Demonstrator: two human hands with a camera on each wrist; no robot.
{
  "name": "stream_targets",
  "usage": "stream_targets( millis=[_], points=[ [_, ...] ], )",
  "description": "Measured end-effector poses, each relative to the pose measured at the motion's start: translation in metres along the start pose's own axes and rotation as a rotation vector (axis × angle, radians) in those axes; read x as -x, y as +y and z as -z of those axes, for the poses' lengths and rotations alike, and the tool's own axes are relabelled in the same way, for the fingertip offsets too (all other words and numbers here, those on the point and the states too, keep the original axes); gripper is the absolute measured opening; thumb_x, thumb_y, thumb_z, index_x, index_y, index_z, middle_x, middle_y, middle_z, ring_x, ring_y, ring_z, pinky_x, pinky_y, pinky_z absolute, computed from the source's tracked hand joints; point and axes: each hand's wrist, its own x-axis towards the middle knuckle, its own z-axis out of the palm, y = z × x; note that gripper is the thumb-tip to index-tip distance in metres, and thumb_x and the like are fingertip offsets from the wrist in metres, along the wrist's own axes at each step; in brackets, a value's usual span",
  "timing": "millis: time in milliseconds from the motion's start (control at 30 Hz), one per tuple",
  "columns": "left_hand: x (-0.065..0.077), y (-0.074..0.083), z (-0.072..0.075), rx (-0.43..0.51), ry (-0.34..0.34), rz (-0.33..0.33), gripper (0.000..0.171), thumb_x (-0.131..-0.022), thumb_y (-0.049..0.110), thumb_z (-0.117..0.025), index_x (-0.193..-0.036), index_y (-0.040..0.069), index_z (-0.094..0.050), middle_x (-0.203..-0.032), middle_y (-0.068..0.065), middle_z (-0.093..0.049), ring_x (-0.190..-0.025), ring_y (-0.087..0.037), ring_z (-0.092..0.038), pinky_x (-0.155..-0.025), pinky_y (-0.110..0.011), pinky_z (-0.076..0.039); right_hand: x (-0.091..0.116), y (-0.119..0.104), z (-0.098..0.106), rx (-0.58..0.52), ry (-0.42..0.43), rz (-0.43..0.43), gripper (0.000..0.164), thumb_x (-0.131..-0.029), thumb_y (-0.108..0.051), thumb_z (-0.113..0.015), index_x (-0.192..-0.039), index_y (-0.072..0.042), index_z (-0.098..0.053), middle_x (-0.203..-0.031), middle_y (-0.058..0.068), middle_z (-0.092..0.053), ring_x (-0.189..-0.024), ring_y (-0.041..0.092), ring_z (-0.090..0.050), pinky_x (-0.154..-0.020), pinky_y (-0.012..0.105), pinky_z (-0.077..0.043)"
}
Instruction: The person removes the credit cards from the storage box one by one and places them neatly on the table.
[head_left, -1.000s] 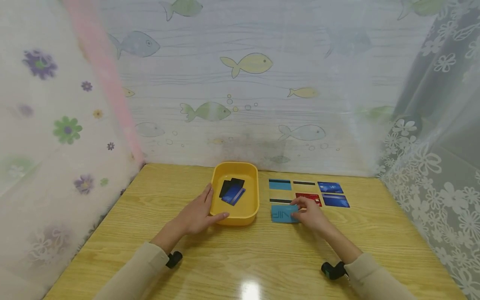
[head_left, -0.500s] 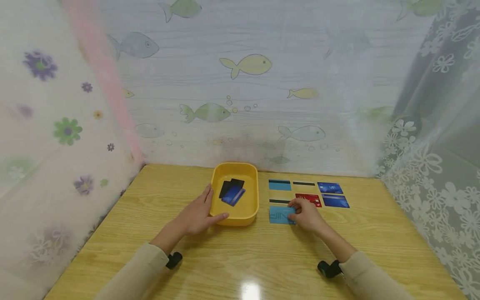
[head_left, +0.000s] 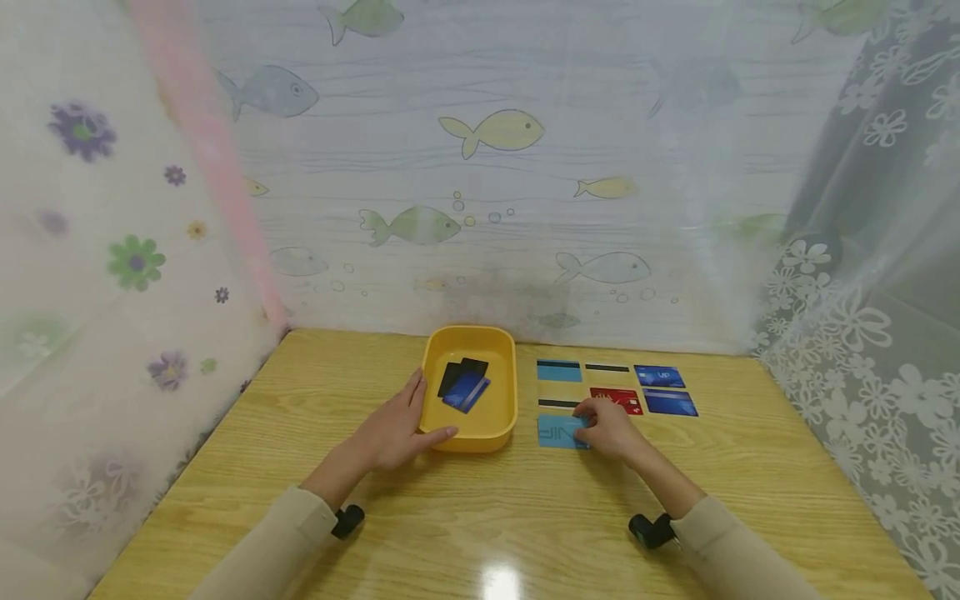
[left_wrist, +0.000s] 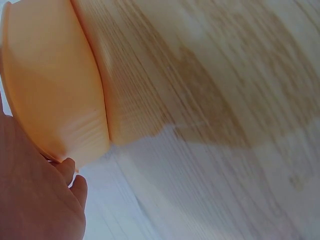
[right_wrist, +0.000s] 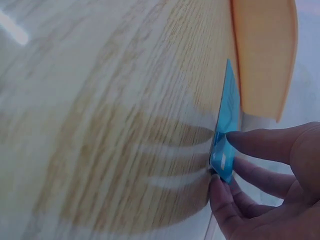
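Observation:
My right hand (head_left: 617, 430) pinches a light blue VIP card (head_left: 555, 432) at its right end. In the right wrist view, the thumb presses the card's face while other fingers are at its lower end and behind it, close over the table. A yellow plastic box (head_left: 504, 392) stands to the left of that card. My left hand (head_left: 388, 429) rests against the box's front left corner, index finger extended along the left side and thumb stretched across the front rim. Inside the box lie dark cards (head_left: 451, 377) and a blue card (head_left: 468, 392), overlapping.
Behind my right hand, cards lie in rows on the wooden table (head_left: 465, 517): a blue one with a black stripe (head_left: 558, 372), a red one (head_left: 628, 402), a blue VIP one (head_left: 660, 377) and others. Printed curtains (head_left: 495, 183) enclose the table at the back and sides.
My right hand has shifted slightly left and toward me with the light blue card, which now looks flatter to the table. The left hand and box have stayed put.

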Motion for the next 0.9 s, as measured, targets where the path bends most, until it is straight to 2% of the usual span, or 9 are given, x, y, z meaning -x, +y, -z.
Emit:
stream_targets(
  millis=[433,900],
  points=[
    [-0.0011,-0.0029,-0.0020,-0.013,0.001,-0.001,0.118,-0.090,0.087,-0.035,-0.162,-0.003,-0.007,-0.171,-0.018,0.002,-0.155,-0.037,-0.019,-0.122,-0.051,-0.028,-0.0029,-0.0006,-0.0019,0.030,-0.033,-0.039,0.026,-0.086,0.001,-0.075,-0.111,0.008,-0.070,-0.106,0.016,-0.067,-0.096,0.029,-0.059,-0.092,0.052,-0.052],
    [-0.0035,-0.0044,-0.0004,-0.015,-0.009,-0.002,0.118,-0.090,0.087,-0.034,-0.162,-0.003,-0.007,-0.171,-0.017,0.003,-0.155,-0.037,-0.018,-0.122,-0.051,-0.028,-0.0017,-0.0068,0.0012,0.041,-0.026,0.008,0.024,-0.086,0.002,-0.075,-0.109,0.009,-0.070,-0.106,0.019,-0.066,-0.099,0.034,-0.059,-0.094,0.054,-0.051]
  ],
)
